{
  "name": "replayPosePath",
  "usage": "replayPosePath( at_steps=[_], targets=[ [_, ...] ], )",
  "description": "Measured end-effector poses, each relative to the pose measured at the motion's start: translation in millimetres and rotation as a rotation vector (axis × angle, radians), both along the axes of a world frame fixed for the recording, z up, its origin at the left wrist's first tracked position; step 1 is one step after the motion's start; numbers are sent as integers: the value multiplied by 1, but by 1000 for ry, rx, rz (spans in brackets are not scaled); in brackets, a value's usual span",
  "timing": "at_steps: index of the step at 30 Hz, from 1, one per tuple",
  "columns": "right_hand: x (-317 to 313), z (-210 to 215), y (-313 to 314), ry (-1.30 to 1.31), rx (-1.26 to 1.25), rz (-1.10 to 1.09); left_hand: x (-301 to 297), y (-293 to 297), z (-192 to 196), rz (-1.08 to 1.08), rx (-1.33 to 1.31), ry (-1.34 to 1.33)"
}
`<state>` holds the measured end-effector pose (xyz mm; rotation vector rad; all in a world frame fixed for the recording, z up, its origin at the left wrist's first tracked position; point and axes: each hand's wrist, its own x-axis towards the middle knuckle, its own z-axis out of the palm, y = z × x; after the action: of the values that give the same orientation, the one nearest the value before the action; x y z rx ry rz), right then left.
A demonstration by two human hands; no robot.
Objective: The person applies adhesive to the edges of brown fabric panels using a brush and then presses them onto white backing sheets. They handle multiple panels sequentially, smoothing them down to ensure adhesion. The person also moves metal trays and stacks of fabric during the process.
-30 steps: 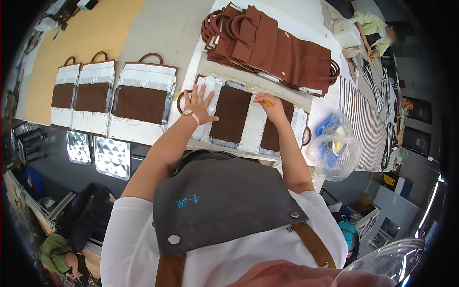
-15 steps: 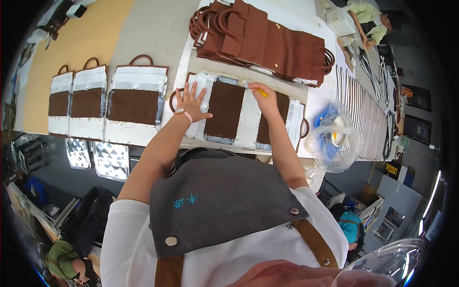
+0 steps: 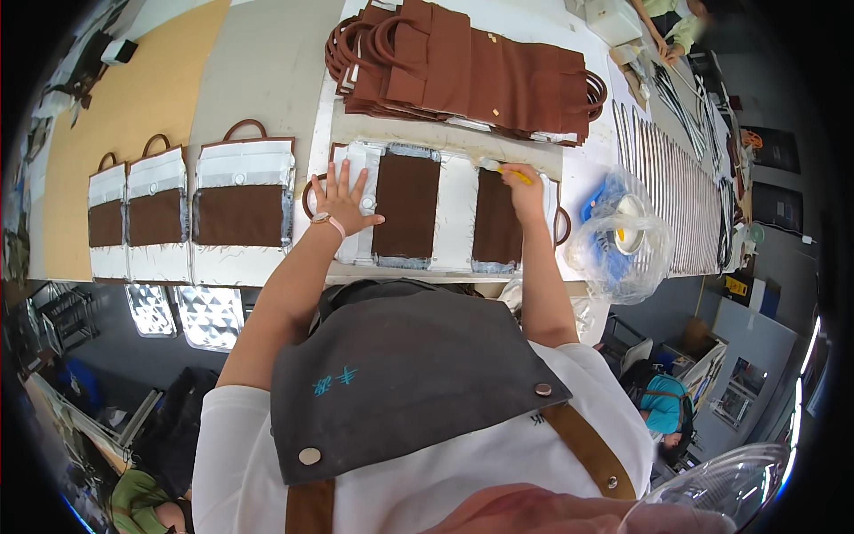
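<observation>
An opened-out bag panel [image 3: 458, 214] lies flat in front of me, its white lining side up, with dark brown fabric patches and frayed edges. My left hand [image 3: 342, 200] rests flat on its left end with the fingers spread, beside a small round disc. A brown loop handle shows at each end of the panel. My right hand [image 3: 527, 191] is closed around the yellow handle of a brush [image 3: 515, 175]. The brush's pale tip points left, at the far edge of the panel's right-hand brown patch [image 3: 498, 218].
Beyond the panel lies a stack of brown bags [image 3: 480, 80] with loop handles. Several similar panels [image 3: 242, 215] lie in a row at the left. On the right are a clear plastic bag [image 3: 654, 240] around a bowl and rows of grey strips [image 3: 663, 196]. Another person's arms show at the far right.
My right hand and the brush have moved right along the panel's far edge, from the white strip to the right-hand patch. My left hand keeps its place on the panel. The view has shifted slightly.
</observation>
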<state>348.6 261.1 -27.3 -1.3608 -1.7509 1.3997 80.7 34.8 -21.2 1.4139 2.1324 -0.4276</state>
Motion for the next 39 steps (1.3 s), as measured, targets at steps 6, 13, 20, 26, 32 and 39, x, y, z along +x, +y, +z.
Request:
replayPosePath(
  at_steps=[6,13,20,26,32,39],
  targets=[
    [-1,20,-3,-80,243,133,1,2,1,-13,-34,6],
    [23,31,13,-125,200,154,0,-1,-4,-17,-20,26],
    [53,26,23,-209,314,197,2,2,-6,-15,-15,25],
    [26,39,-8,-155,405,283,4,1,-8,-14,-18,26],
    [82,13,17,-306,538,118,4,3,-5,-19,-43,28],
    [78,12,16,-141,394,48,4,6,-6,-29,-63,48]
  ],
)
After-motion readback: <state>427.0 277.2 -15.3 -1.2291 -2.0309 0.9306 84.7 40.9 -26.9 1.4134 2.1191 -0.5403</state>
